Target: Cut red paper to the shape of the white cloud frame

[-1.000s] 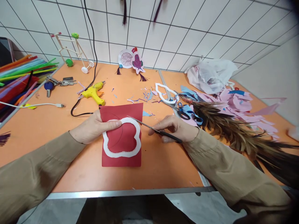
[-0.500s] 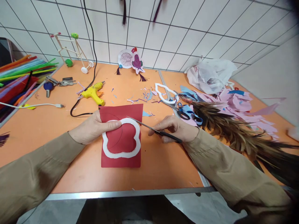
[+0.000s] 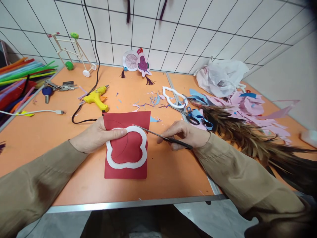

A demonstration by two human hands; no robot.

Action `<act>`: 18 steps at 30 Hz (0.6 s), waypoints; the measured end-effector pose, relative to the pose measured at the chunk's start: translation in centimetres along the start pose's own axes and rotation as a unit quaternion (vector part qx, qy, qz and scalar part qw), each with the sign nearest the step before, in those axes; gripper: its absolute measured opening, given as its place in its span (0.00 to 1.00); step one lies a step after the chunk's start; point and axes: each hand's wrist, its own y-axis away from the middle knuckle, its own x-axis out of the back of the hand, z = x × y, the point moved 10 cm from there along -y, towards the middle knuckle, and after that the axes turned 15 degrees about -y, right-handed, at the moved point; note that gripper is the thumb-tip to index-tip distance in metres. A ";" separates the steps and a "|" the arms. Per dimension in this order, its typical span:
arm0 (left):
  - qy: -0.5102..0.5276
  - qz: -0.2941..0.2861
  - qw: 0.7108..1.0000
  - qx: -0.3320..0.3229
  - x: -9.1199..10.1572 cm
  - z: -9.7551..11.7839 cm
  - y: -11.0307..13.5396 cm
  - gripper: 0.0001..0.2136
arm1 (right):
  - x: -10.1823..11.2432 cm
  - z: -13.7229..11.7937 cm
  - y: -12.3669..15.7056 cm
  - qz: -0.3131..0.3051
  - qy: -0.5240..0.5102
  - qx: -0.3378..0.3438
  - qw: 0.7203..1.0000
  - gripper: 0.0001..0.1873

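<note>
A red paper sheet (image 3: 126,165) lies on the orange table (image 3: 61,138) in front of me. A white cloud-shaped frame (image 3: 143,148) rests on top of it. My left hand (image 3: 96,135) pins the frame and the sheet at their left edge, thumb pressed on the white band. My right hand (image 3: 187,134) is closed on black-handled scissors (image 3: 163,137). Their blades point left, and the tip touches the frame's upper right part.
A yellow glue gun (image 3: 97,98) with a black cord, keys (image 3: 55,87) and a white cable lie at the left, beside coloured pipe cleaners (image 3: 19,79). To the right are a second white frame (image 3: 173,96), blue-handled scissors (image 3: 192,117), pink scraps, brown feathers (image 3: 247,138) and a plastic bag (image 3: 220,77).
The view has shifted slightly, so everything sits a little to the left and higher. Both hands keep their hold, and the scissors stay at the frame's upper right.
</note>
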 end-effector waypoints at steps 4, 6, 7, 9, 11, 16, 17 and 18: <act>0.001 -0.009 1.000 -0.007 -0.2 0.2 0.0 0.05 | 0.0 0.2 0.1 -0.002 0.004 0.001 1.000 0.26; 0.003 -0.016 1.000 -0.008 -0.4 0.1 0.0 0.04 | 0.1 0.3 0.2 -0.002 0.004 0.000 1.000 0.25; 0.003 -0.020 1.000 -0.007 -0.5 0.1 -0.1 0.04 | 0.0 0.3 0.3 -0.003 0.002 0.000 1.000 0.25; 0.000 -0.023 1.000 -0.005 -0.6 0.1 0.0 0.05 | 0.0 0.4 0.3 -0.003 -0.013 0.000 1.000 0.24; 0.000 -0.020 1.000 -0.007 -0.5 0.2 0.0 0.06 | -0.2 0.5 0.3 -0.007 -0.036 -0.005 0.999 0.23; 0.003 -0.009 1.000 0.016 -0.2 -0.6 -0.2 0.08 | -1.0 0.7 0.0 -0.029 -0.100 -0.019 0.994 0.23; 0.005 -0.004 1.000 0.023 0.0 -0.9 -0.2 0.08 | -1.1 0.7 -0.1 -0.031 -0.109 -0.018 0.993 0.23; 0.008 0.001 1.000 0.027 0.1 -1.1 -0.3 0.09 | -1.3 0.7 -0.2 -0.034 -0.116 -0.016 0.993 0.23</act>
